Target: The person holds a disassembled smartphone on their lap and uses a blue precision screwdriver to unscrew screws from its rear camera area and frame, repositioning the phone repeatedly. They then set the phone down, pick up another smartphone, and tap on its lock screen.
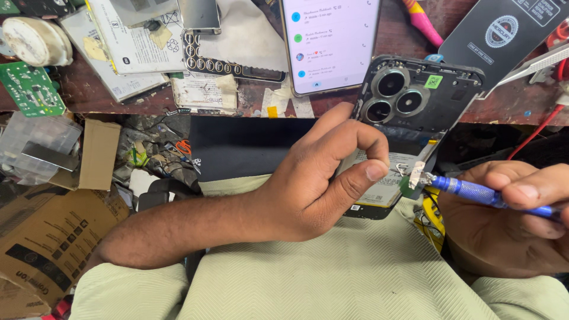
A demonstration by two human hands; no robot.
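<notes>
Pale green ribbed cloth [355,278] over the person's lap fills the near edge of the view, with both forearms resting above it. Just beyond, the left hand [320,184] curls round an opened black phone [415,101], thumb and forefinger pinched together at the phone's inner edge, the other fingers wrapped behind it. That phone stands tilted over the lap, its three-lens camera cluster pointing away toward the far bench and its battery side facing the hand. From the right, the right hand [515,219] grips a blue-handled screwdriver [492,195], fingers closed tight about the knurled shaft. Its tip holds a small metal bracket [415,175] right beside the left thumb, touching the phone's lower frame. Farther off, on the worn wooden bench [89,95], a second phone [329,44] lies with its screen lit. Left of it sit printed papers [139,41] and a green circuit board [29,89]. Cardboard boxes [41,237] crowd the near left below the bench.
</notes>
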